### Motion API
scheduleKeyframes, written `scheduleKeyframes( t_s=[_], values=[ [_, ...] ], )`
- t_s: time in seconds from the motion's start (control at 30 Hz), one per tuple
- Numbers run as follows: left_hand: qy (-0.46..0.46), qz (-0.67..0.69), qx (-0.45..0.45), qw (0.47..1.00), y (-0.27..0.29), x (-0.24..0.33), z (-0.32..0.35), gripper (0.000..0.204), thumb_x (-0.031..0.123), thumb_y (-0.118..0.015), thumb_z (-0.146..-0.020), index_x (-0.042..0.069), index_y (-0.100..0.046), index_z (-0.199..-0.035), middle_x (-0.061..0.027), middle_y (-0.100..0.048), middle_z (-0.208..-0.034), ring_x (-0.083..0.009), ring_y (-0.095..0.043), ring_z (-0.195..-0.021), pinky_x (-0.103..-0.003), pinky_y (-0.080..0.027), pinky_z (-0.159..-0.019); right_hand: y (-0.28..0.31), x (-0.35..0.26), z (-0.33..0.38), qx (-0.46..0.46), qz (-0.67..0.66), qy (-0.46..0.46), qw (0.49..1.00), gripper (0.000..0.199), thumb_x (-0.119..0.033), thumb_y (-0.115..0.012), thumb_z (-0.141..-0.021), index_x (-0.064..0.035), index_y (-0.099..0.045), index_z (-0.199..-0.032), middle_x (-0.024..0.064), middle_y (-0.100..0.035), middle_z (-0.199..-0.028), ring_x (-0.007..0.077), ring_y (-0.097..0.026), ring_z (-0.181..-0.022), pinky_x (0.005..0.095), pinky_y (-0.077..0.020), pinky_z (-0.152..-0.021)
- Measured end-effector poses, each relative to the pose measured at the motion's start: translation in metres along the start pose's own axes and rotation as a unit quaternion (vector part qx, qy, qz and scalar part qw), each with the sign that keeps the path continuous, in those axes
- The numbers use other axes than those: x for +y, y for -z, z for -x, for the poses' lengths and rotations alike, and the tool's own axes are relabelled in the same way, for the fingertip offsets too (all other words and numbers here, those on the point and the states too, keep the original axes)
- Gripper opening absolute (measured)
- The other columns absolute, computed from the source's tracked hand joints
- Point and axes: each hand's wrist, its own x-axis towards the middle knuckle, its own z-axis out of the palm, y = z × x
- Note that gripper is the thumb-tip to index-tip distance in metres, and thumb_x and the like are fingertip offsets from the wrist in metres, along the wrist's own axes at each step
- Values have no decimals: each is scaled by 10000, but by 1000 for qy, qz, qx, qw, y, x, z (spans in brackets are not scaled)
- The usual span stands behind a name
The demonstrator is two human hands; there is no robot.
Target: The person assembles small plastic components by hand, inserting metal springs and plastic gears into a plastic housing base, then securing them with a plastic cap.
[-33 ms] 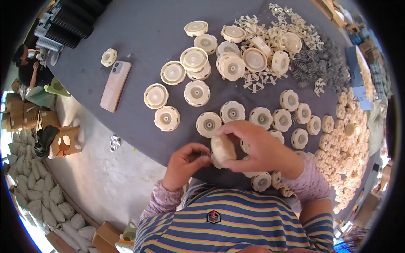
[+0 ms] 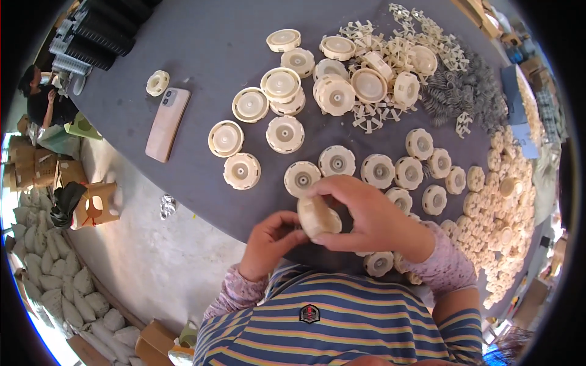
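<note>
My right hand (image 2: 372, 215) grips a cream round plastic cap (image 2: 316, 218), tilted on its edge, with the thumb below and fingers above. My left hand (image 2: 270, 241) is at the cap's lower left. Its thumb and index finger are closed together; what they pinch, if anything, is hidden. Just beyond the held cap lies a round plastic part with a ribbed centre (image 2: 302, 180). Several similar ribbed parts (image 2: 378, 171) lie to the right, some partly covered by my right hand.
A phone (image 2: 167, 125) and a small cream ring (image 2: 157, 83) lie left on the grey table. Back right are heaps of clip pieces (image 2: 372, 116) and grey springs (image 2: 464, 91). Small round parts (image 2: 494, 226) crowd the right side. A person (image 2: 44, 100) is at the far left.
The cap in my right hand has shifted slightly left and tilted. The fingers of my left hand have moved a little closer beneath its edge.
</note>
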Motion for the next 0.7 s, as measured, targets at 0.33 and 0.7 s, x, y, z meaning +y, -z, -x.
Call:
scheduleKeyframes(
  t_s=[0.33, 0.7],
  values=[
    [41, 5, -91, 995, -5, -13, 60, 204, 85, -691, -1041, 20, -660, -1231, -96, -753, -1126, -136, -713, -929, -306, -593, -839, -64, 14, -24, -55, 272, 145, 950, 409, -94, -786, -761, -50, -691, -1156, 112, -663, -1194, 290, -633, -1181, 401, -544, -973],
    [-41, 75, 35, 996, -5, -11, 44, 275, 158, -626, -1094, 64, -533, -1334, -100, -752, -1060, -162, -725, -772, -285, -602, -677, -43, -2, 3, -36, -12, 103, 994, 202, -92, -802, -911, -89, -736, -1102, 85, -710, -967, 276, -722, -820, 361, -589, -706]
  ],
)
